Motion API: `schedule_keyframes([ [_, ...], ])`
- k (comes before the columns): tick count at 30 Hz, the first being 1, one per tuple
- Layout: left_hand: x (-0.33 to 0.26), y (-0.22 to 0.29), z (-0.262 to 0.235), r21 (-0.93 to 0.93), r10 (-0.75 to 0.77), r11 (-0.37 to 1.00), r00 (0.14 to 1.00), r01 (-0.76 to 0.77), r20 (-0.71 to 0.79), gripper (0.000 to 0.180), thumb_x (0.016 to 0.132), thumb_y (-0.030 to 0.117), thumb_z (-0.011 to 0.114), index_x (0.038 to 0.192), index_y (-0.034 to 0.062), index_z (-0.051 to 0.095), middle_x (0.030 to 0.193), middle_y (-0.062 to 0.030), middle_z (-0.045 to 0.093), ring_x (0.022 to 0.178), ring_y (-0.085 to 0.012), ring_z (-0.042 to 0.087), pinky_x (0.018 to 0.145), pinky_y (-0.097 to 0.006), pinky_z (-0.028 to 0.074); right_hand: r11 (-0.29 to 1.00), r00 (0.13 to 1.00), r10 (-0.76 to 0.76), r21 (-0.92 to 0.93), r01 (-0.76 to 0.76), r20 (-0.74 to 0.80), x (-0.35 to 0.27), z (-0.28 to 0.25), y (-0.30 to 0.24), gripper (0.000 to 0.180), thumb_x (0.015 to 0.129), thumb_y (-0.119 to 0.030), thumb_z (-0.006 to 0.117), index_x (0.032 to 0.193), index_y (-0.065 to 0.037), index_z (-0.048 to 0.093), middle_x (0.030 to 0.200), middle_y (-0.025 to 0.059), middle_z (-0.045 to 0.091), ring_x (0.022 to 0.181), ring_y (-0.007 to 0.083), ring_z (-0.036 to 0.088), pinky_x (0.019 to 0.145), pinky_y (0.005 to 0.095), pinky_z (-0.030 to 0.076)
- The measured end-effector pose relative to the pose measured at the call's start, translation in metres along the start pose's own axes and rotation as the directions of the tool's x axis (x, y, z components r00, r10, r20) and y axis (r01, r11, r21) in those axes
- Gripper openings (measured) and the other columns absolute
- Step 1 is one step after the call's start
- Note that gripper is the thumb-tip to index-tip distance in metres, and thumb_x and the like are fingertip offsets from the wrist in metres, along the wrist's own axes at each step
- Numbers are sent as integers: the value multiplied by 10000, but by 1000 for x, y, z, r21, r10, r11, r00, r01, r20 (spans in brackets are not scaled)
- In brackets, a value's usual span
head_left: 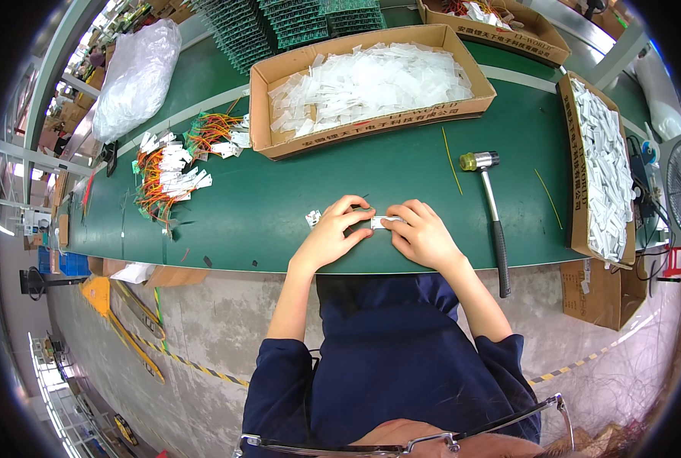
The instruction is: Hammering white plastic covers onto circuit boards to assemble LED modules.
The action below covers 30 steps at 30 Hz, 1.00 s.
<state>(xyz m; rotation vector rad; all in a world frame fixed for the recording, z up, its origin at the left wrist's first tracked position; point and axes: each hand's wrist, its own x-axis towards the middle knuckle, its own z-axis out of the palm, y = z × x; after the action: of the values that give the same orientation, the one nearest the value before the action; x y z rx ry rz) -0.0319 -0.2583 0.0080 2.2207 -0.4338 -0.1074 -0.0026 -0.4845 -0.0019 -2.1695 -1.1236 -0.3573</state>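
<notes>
A small white rectangular plastic piece lies between my two hands, low over the green workbench near its front edge. At its left end are the curled fingers of my left hand, closed on it. My right hand pinches the right end, and its fingers cover much of that part. Just left of my left wrist, another small white piece with dark marks rests on the bench. A mallet with a yellowish head and black grip lies to the right, its handle end over the front edge.
A cardboard box of clear plastic strips stands ahead. White pieces fill another box at right. Wired white parts are heaped at left, near a plastic bag. Green circuit boards are stacked behind. Yellow wires lie beside the mallet.
</notes>
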Motion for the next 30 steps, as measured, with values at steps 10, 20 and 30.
schedule_keyframes([
  [10, 0, 1, 2, 5, -6, 1000, 1000, 6, -13, 322, 834, 91, 744, 1147, 54, 676, 1202, -51, 551, 1029, -197, 593, 889, -333, 502, 1000, 1000, 4, 1, -4, 1, 0, 0, 0, 268, 742, -20, 677, 1004, -75, 692, 1073, 39, 625, 955, 247, 585, 838, 388, 508],
  [20, 1, 3, 5, 38, 11, 999, 998, -9, -58, 316, 801, 86, 766, 1103, 55, 679, 1166, -44, 569, 1047, -212, 597, 901, -344, 491, 1000, 1000, 9, 0, -9, 30, -2, 1, 1, 272, 751, -58, 673, 1023, -65, 689, 1080, 42, 615, 1004, 242, 573, 886, 389, 490],
  [30, -1, 20, 4, 251, 20, 968, 996, 2, -86, 327, 797, 145, 761, 1104, 71, 675, 1141, -22, 616, 1018, -241, 582, 894, -361, 476, 1000, 999, 17, 9, -17, 38, -1, -1, 1, 273, 752, -57, 672, 1024, -63, 690, 1074, 43, 616, 994, 245, 574, 894, 394, 498],
])
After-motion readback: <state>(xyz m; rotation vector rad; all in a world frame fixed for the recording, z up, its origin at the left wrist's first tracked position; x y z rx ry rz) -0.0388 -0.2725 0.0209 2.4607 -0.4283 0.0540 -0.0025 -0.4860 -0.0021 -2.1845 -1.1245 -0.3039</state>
